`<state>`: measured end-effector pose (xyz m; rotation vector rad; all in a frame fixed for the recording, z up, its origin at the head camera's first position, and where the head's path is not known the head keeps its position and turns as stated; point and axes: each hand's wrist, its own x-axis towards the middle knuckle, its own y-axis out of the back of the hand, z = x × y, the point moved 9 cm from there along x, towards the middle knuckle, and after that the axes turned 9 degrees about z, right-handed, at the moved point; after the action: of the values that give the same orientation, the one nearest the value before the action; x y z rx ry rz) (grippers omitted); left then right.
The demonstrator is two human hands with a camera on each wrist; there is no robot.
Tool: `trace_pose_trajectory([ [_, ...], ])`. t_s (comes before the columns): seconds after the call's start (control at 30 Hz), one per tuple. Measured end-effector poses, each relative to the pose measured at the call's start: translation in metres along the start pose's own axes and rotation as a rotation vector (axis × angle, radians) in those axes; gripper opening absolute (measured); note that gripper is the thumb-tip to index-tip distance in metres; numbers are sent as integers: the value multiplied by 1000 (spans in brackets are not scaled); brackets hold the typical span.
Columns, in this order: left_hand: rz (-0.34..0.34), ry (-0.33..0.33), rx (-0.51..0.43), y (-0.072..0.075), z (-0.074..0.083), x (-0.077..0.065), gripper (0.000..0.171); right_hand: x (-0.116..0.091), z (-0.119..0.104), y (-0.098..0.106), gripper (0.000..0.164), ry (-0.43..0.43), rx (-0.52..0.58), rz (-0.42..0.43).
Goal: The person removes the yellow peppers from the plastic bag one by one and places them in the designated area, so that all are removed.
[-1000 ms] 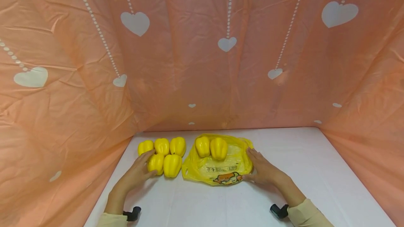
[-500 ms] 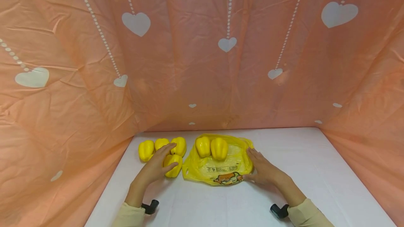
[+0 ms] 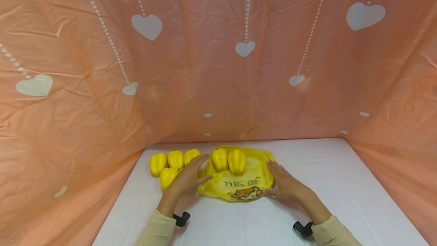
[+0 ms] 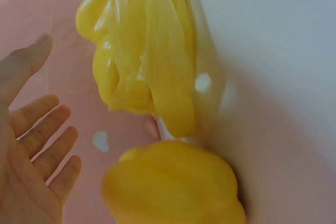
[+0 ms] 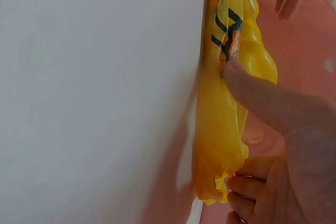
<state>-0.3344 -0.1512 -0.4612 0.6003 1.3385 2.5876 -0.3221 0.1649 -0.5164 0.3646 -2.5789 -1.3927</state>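
My left hand (image 3: 187, 177) hovers between the bell peppers and the bag, thumb apart from straight fingers, holding nothing. It hides part of the peppers below it in the head view; one bell pepper (image 4: 173, 187) shows near it in the left wrist view. On the table lies a yellow plastic bag (image 3: 237, 194), its mouth spread, with two yellow bell peppers (image 3: 237, 161) side by side in its far left part. My right hand (image 3: 286, 183) rests at the bag's right edge, thumb and fingers spread; the thumb (image 5: 257, 90) touches the plastic in the right wrist view.
Several yellow bell peppers (image 3: 158, 163) stand in a cluster left of the bag. The white table (image 3: 324, 174) is enclosed by orange cloth (image 3: 218, 86) printed with white hearts. A black wrist mount (image 3: 181, 219) sits on the left wrist, another (image 3: 303, 229) on the right.
My left hand has moved right, from the left side of the pepper cluster, over the peppers, to the bag's left edge. The right hand and the bag have stayed put.
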Motion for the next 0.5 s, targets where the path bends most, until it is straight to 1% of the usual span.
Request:
trace_pose_trajectory([
  [0.17,-20,-34,20,-10,11,10,78,0,-1,1,115,12,3,2],
  [0.33,-45,-40,11,-24,19,23,80,0,0,0,114,14,0,0],
  [0.4,-41,-60,15,-28,24,29,80,0,1,0,114,14,-4,0],
  [0.5,-32,-98,47,-34,30,36,82,0,1,0,114,21,-9,-1],
])
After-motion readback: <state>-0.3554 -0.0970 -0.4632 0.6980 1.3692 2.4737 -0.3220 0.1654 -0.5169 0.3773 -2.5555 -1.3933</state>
